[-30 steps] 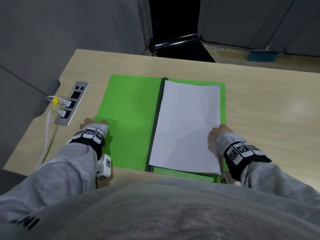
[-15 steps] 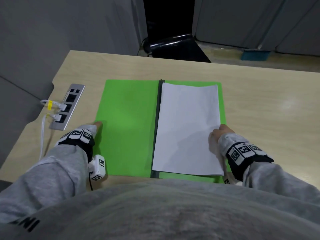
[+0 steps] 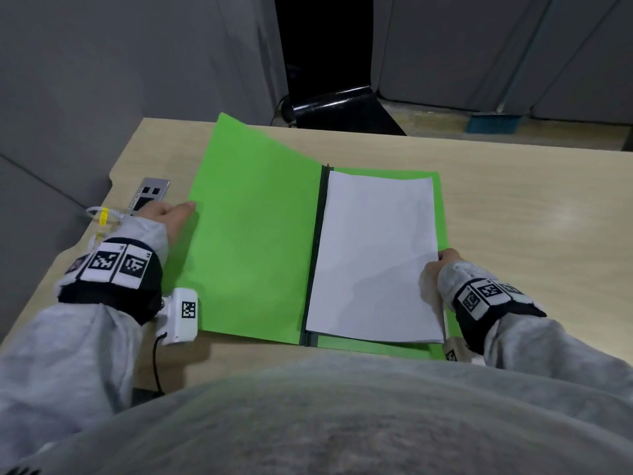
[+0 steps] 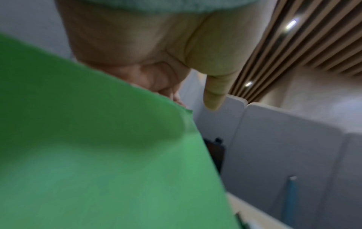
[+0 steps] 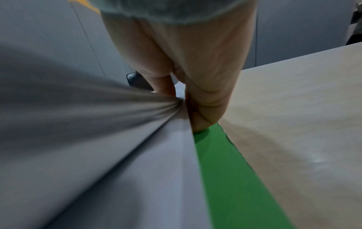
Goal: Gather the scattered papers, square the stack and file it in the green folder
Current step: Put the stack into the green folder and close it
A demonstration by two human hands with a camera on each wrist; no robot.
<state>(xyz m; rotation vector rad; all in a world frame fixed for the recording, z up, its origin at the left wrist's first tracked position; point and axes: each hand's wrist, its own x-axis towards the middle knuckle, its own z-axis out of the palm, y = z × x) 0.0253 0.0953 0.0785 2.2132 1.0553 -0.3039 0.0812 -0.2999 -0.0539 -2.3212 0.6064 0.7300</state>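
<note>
The green folder (image 3: 250, 234) lies open on the wooden desk (image 3: 531, 207), its dark spine (image 3: 317, 255) down the middle. A white paper stack (image 3: 373, 258) rests on the folder's right half. My left hand (image 3: 171, 214) grips the left cover's outer edge, and that cover (image 4: 98, 155) stands tilted up off the desk. My right hand (image 3: 433, 272) pinches the right edge of the paper stack (image 5: 117, 139), thumb on top, fingers beneath, over the green back cover (image 5: 225, 162).
A metal socket panel (image 3: 147, 197) with white cables (image 3: 99, 214) sits in the desk at the left edge. Grey partition walls stand behind and to the left. A dark chair (image 3: 335, 111) stands beyond the far edge.
My left hand has taken hold of the left cover's edge and lifted it; it lay flat before. My right hand stays on the paper stack's right edge.
</note>
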